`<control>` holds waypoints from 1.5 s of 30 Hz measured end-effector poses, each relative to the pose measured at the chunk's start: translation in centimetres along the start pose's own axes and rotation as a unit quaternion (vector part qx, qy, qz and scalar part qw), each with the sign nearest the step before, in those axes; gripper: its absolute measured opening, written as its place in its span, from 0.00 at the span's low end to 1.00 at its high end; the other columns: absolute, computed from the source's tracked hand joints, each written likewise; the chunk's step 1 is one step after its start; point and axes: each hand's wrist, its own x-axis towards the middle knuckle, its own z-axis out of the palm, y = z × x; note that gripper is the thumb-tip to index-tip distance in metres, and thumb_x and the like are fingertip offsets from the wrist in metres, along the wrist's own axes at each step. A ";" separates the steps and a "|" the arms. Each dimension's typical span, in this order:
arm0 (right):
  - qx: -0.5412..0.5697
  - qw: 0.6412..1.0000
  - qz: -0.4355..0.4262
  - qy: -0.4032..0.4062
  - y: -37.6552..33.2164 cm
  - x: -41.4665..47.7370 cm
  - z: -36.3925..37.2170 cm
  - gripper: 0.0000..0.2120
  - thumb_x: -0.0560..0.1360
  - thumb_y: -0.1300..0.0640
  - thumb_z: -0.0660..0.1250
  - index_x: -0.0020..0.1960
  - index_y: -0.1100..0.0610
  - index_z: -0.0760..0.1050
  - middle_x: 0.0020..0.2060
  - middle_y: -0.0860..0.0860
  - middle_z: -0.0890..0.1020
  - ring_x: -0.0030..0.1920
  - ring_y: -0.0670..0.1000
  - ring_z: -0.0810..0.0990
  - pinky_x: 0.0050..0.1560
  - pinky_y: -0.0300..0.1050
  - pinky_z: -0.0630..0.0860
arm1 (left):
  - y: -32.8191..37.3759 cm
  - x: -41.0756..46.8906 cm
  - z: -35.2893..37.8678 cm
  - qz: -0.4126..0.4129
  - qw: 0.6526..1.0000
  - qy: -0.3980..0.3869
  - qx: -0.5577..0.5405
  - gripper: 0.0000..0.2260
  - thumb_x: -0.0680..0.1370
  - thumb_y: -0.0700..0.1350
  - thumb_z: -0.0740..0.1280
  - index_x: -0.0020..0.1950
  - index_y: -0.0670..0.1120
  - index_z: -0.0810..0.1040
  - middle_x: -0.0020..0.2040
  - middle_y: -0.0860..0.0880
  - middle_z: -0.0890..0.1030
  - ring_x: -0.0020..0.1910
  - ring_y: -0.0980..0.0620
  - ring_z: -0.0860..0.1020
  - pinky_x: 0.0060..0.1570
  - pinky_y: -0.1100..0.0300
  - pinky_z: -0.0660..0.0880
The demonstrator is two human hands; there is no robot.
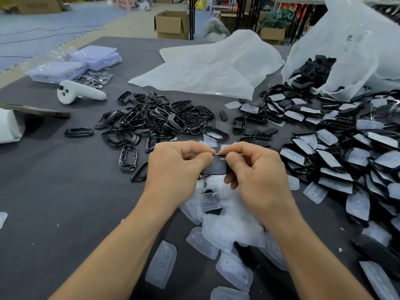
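- While both hands meet over the near middle of the dark table [54,191], a small black plastic piece [216,167] sits pinched between them, lifted off the surface.
- The left hand [177,165] has its fingers curled, with thumb and forefinger clamped on the piece's left edge.
- The right hand [257,172] is curled too, thumb on the piece's near face and forefinger over its top right corner; the two forefinger tips nearly touch.
- Right under the hands lies a heap of translucent inserts [227,226], with loose ones scattered toward the near edge.
- Beyond the hands, a pile of black frames [155,118] spreads left of centre.
- On the right, a broad pile of black shells [346,152] faced with clear film spills from a white bag [357,46].
- A flat white plastic sheet [207,68] lies at the far middle.
- Far left sit a white controller [80,92], a scatter of metal discs [97,77] and lilac packets [86,61].
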 end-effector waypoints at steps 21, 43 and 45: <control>0.136 0.987 0.081 -0.040 -0.5 0.3 -0.2 0.15 0.79 0.71 0.65 0.49 0.54 0.85 0.32 0.56 0.85 0.30 0.52 0.82 0.34 0.41 0.81 | 0.5 0.4 -1.4 -0.108 0.985 -0.133 -0.033 0.10 0.77 0.33 0.71 0.39 0.43 0.87 0.34 0.42 0.85 0.28 0.51 0.81 0.28 0.65 0.74; 0.048 0.996 0.064 -0.042 -0.1 0.1 -0.3 0.11 0.76 0.65 0.70 0.48 0.49 0.83 0.32 0.53 0.86 0.29 0.52 0.84 0.34 0.43 0.81 | 0.1 0.1 -0.2 -0.027 0.996 -0.085 0.027 0.08 0.71 0.39 0.79 0.41 0.52 0.87 0.29 0.49 0.83 0.22 0.53 0.75 0.24 0.65 0.70; 0.047 0.995 0.072 -0.040 0.0 0.2 -0.3 0.12 0.75 0.67 0.70 0.47 0.50 0.83 0.31 0.54 0.86 0.29 0.52 0.83 0.33 0.43 0.80 | -0.1 0.0 0.0 -0.020 0.996 -0.079 0.033 0.07 0.71 0.40 0.79 0.41 0.52 0.87 0.28 0.49 0.83 0.21 0.53 0.75 0.23 0.65 0.69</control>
